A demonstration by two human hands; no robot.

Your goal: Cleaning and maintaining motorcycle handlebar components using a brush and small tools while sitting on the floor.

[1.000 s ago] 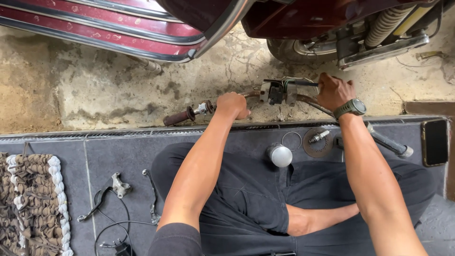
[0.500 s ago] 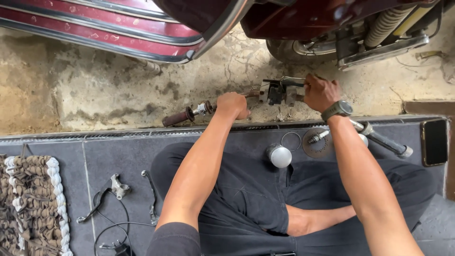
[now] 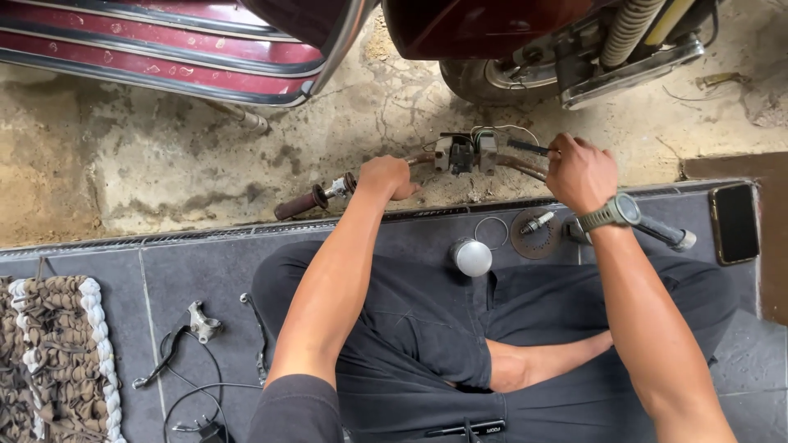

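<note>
Head view, looking down at a seated person's lap and forearms. At the lower left of the frame a woven mat (image 3: 53, 361) is cut off by the edge; right of it a brake lever (image 3: 176, 344) with its cable lies on grey floor tiles (image 3: 107, 287).

Centre of the frame: a motorcycle handlebar (image 3: 460, 160) lies on the cracked concrete ground (image 3: 164, 164), long axis running left to right, its brown grip (image 3: 300, 203) pointing to the left and slightly down. The left hand (image 3: 386, 176) is closed around the bar just right of that grip. A grey switch housing (image 3: 464, 152) sits mid-bar.

Right of centre the right hand (image 3: 579, 172), watch at the wrist, holds a thin dark tool (image 3: 529, 148) aimed at the housing; its fingers are curled under, so the exact pinch is hidden. The bar's right end is covered by this hand.

Below lie a round chrome cap (image 3: 472, 256), a ring (image 3: 491, 232) and a toothed disc (image 3: 535, 232). Far right, a phone (image 3: 733, 221). Along the top, a maroon vehicle body (image 3: 164, 49) is cropped.
</note>
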